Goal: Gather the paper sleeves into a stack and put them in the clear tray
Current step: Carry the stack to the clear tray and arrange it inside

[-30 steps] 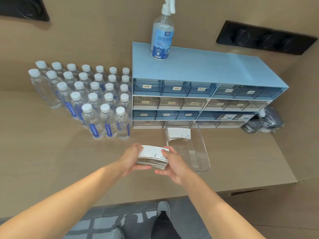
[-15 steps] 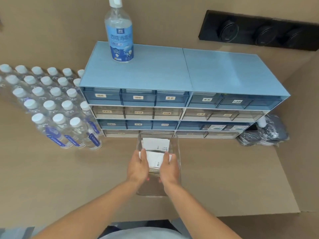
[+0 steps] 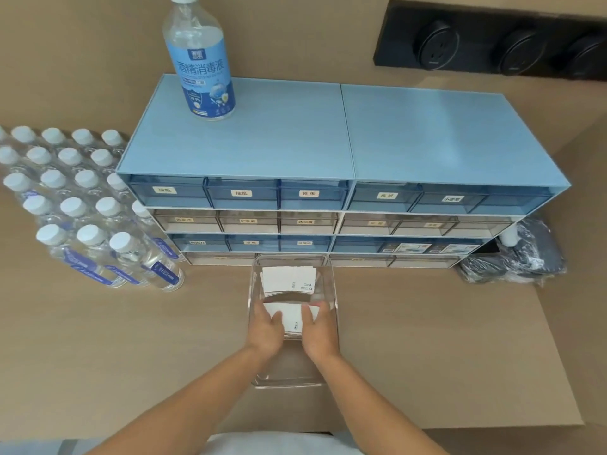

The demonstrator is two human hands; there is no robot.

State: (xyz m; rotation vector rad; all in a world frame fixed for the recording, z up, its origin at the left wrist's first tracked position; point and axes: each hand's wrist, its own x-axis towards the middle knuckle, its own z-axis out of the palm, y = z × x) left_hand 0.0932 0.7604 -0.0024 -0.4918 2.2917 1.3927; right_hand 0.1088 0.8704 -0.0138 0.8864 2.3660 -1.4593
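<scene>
While both hands, left hand & right hand, pinch the stack of paper sleeves inside the clear tray, w/ another stack already in at the far end, task looks nearly done: just release.

I see a tan counter against a matching tan wall. Blue drawer cabinet stands at the back; black socket panel is mounted upper right. Even light.

paper sleeves — white | tray — clear | drawer unit blue | bottle caps white
</scene>
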